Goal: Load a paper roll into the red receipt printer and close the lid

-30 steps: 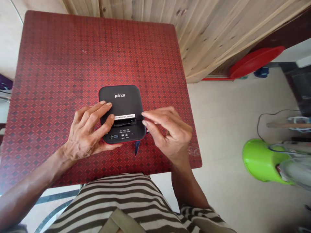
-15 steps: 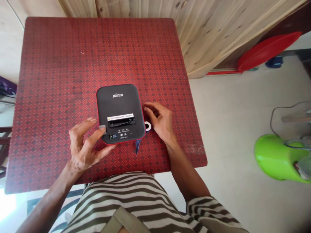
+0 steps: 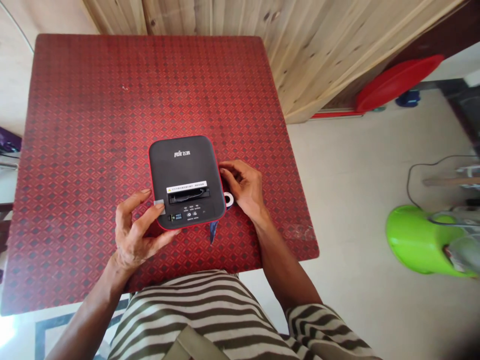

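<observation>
A black receipt printer [image 3: 183, 170] with a red rim sits near the front of the patterned red table, its paper slot and small buttons facing up. My left hand [image 3: 137, 230] grips its near left corner: the index fingertip rests on a grey tab [image 3: 159, 204], and the thumb lies against the front edge. On the opposite side, the curled fingers of my right hand [image 3: 245, 187] touch the printer's right edge; some fingertips are hidden. Between that hand and the printer shows a white paper roll [image 3: 228, 200], partly covered. A dark blue strip [image 3: 213, 232] sticks out below the front edge.
The red table [image 3: 123, 115] stands against a wooden plank wall [image 3: 210, 17]. Right of it, on the pale floor, are a bright green bucket [image 3: 412, 245], a dark cable [image 3: 410, 175] and a red basin [image 3: 397, 82] leaning by the wall.
The view has shifted slightly. My left hand's fingers have drawn a little closer to the printer's left side, and my right fingertips now meet its right edge.
</observation>
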